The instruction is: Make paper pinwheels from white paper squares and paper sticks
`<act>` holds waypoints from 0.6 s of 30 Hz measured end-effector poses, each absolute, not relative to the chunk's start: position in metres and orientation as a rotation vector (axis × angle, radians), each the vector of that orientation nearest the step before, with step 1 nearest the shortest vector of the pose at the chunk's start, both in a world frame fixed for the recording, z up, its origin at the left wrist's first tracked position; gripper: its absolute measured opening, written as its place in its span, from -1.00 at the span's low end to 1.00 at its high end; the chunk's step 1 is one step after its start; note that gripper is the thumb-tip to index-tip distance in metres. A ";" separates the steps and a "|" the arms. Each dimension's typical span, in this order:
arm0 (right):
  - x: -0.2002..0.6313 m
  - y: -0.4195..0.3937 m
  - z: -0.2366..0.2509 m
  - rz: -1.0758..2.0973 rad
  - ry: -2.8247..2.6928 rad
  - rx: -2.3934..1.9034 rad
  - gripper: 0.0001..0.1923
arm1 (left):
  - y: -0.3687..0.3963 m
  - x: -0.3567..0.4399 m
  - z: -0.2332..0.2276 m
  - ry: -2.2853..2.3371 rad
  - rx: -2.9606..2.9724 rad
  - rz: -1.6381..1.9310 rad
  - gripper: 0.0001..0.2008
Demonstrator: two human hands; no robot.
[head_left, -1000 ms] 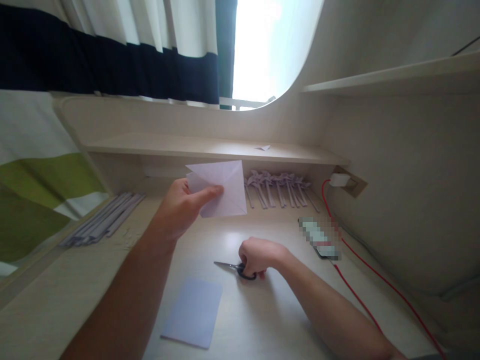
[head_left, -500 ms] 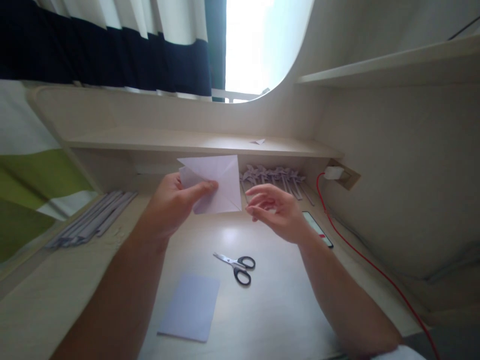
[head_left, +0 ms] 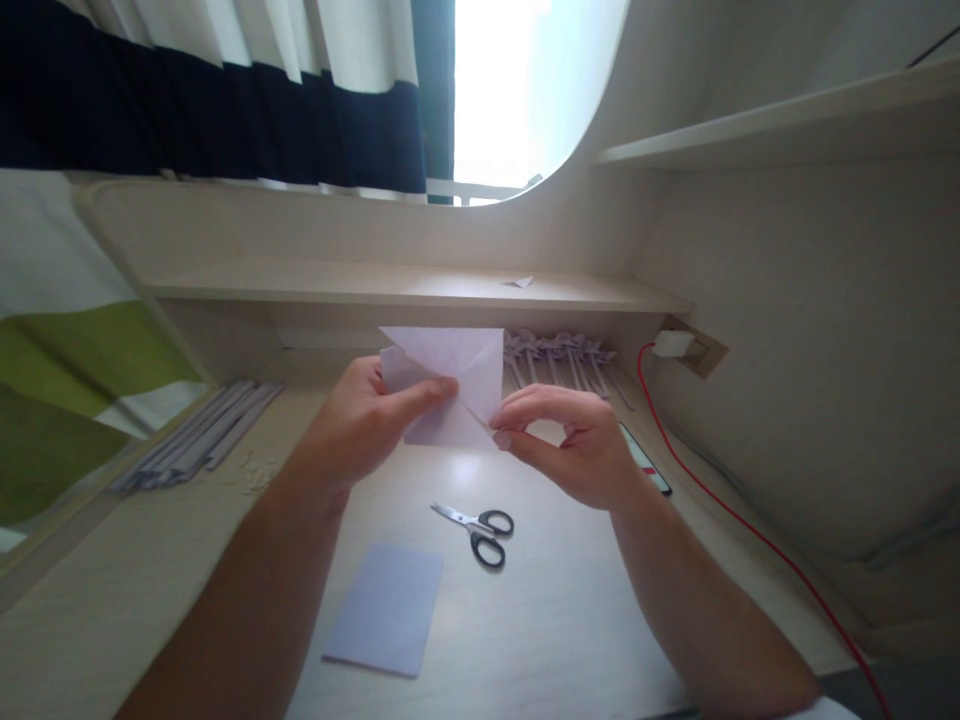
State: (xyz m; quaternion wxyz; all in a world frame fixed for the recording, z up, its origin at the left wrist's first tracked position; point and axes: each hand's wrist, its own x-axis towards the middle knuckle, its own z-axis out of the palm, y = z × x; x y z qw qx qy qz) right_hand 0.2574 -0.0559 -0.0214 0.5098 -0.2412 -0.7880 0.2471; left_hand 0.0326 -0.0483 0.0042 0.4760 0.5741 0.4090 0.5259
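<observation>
both hands, left hand and right hand, pinch folded paper above a pale desk by a curtained window.

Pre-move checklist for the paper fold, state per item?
1. Left hand pinches folded paper: ok.
2. Right hand pinches the paper's lower right corner: ok.
3. Paper held above the desk, not resting on it: ok.
4. Scissors lying on the desk, out of both hands: ok.
5. Flat sheet lies apart from the scissors: ok.
6. Crease alignment: cannot tell.
</observation>
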 end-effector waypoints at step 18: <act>0.257 -0.057 -0.024 0.773 -1.763 -0.683 -0.94 | -0.050 0.036 0.004 1.019 1.465 1.266 -0.85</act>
